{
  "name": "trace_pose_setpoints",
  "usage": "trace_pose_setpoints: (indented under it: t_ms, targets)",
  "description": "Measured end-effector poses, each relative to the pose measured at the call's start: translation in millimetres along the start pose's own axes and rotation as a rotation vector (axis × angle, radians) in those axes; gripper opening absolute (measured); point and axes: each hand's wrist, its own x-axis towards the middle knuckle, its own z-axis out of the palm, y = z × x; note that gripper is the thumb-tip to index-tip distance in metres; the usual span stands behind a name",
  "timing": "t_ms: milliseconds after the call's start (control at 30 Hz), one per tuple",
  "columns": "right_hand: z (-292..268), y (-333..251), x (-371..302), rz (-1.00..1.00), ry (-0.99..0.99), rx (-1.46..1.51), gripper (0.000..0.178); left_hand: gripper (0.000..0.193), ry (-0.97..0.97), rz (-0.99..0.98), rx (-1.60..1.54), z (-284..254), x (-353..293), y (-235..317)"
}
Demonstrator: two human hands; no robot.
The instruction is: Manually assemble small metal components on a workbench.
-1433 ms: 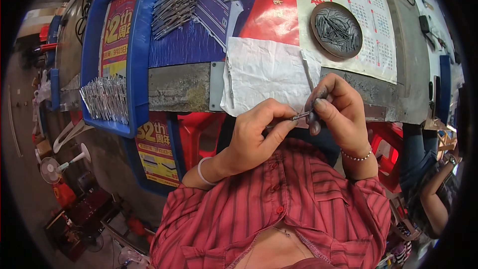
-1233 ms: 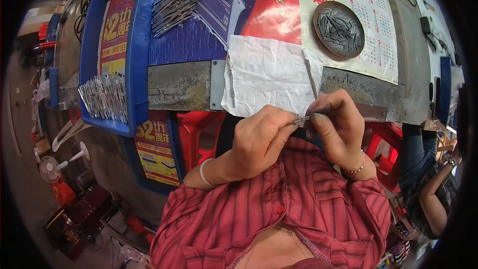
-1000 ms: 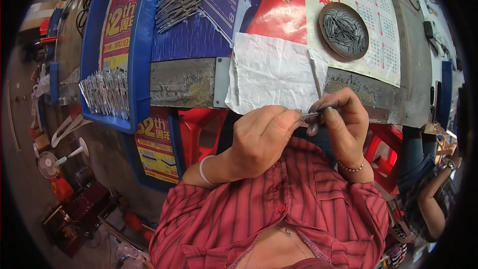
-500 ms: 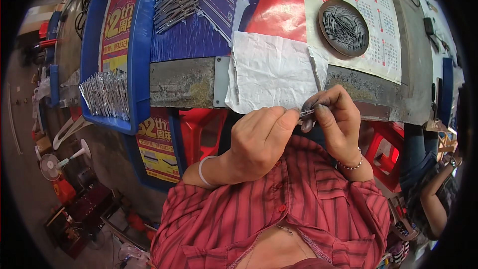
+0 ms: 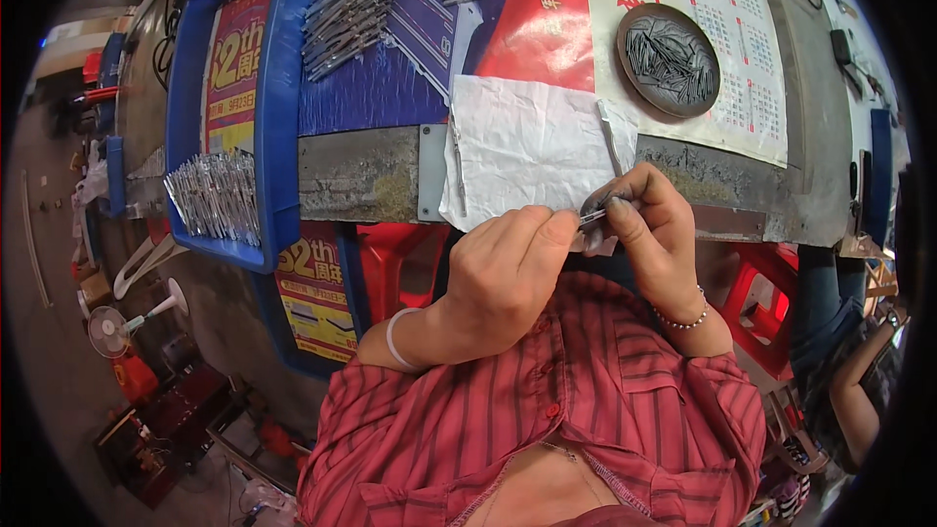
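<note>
Both of my hands meet just below the workbench's front edge (image 5: 371, 176), over my red striped shirt. My left hand (image 5: 508, 268) is curled, its fingertips pinching one end of a small slim metal piece (image 5: 592, 218). My right hand (image 5: 649, 234) pinches the other end between thumb and forefinger; the fingertips look dark with grime. A crumpled white paper sheet (image 5: 522, 141) lies on the bench right above the hands. A round dark dish (image 5: 672, 59) full of small metal pins sits to the upper right.
Rows of shiny metal parts (image 5: 346, 0) lie on a blue sheet at the back, with more metal parts (image 5: 215, 197) in a blue tray (image 5: 278, 137) on the left. A calendar sheet (image 5: 722, 10) covers the right of the bench. Another person's arm (image 5: 864, 385) shows at far right. A small fan (image 5: 107, 327) stands on the floor.
My hands have stayed together on the small metal piece, shifting a little up and right; the left fingers closed in over it and the right fingers regripped.
</note>
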Motion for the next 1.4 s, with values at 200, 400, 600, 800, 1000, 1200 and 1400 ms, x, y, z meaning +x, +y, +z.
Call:
trace_pose_setpoints:
  t_ms: [200, 400, 600, 800, 1000, 1200, 1400]
  targets:
    - [-21, -3, -5, -0.032, 0.162, -0.021, 0.016, 0.020, 0.029, -0.015, -0.040, -38, 37, -25]
    - [-51, 23, -22, -0.258, 0.401, -0.342, 0.007, 0.007, 0.164, 0.050, -0.014, -52, 160, -96]
    - [-54, 45, -22, -0.565, 0.361, -0.613, 0.013, 0.014, 0.086, 0.067, 0.266, -5, 237, -193]
    - [-55, 44, -20, -0.601, 0.337, -0.656, 0.016, 0.016, 0.120, 0.089, 0.285, -4, 235, -188]
    - [-55, 47, -17, -0.593, 0.362, -0.691, 0.017, 0.014, 0.006, 0.299, 0.259, -72, 150, -45]
    - [-49, 45, -20, -0.509, 0.474, -0.594, 0.008, 0.021, 0.262, 0.195, 0.392, -109, 65, 95]
    - [-34, 58, -20, -0.491, 0.442, -0.663, 0.007, 0.017, 0.315, 0.267, 0.610, -144, 11, 81]
